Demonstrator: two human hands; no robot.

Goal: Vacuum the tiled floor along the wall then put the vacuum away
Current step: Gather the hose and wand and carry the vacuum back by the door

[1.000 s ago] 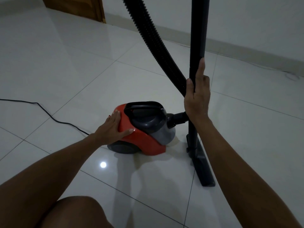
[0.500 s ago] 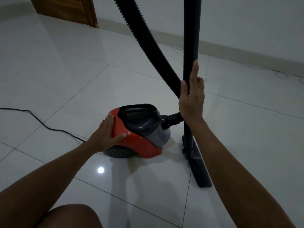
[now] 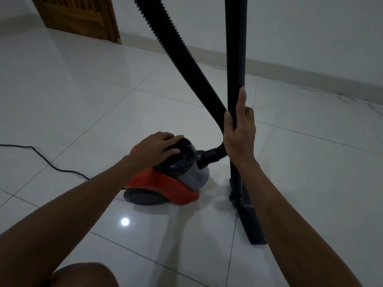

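Observation:
A red and dark grey canister vacuum [image 3: 165, 185] sits on the white tiled floor [image 3: 83, 112]. My left hand [image 3: 158, 148] lies over its black top handle, fingers curled down on it. A black ribbed hose [image 3: 176, 50] runs from the canister's front up out of view. My right hand [image 3: 239, 129] grips the upright black wand [image 3: 236, 48], which stands to the right of the canister. The flat floor head [image 3: 251, 224] rests on the tiles at the wand's foot.
A black power cord [image 3: 41, 158] trails left across the floor from the canister. The wall with its skirting [image 3: 310, 77] runs along the back. A wooden door [image 3: 78, 17] stands at the back left. My knee [image 3: 83, 275] shows at the bottom edge.
My left hand has moved from the canister's red rear up onto its black top handle. The right hand has kept its grip on the wand.

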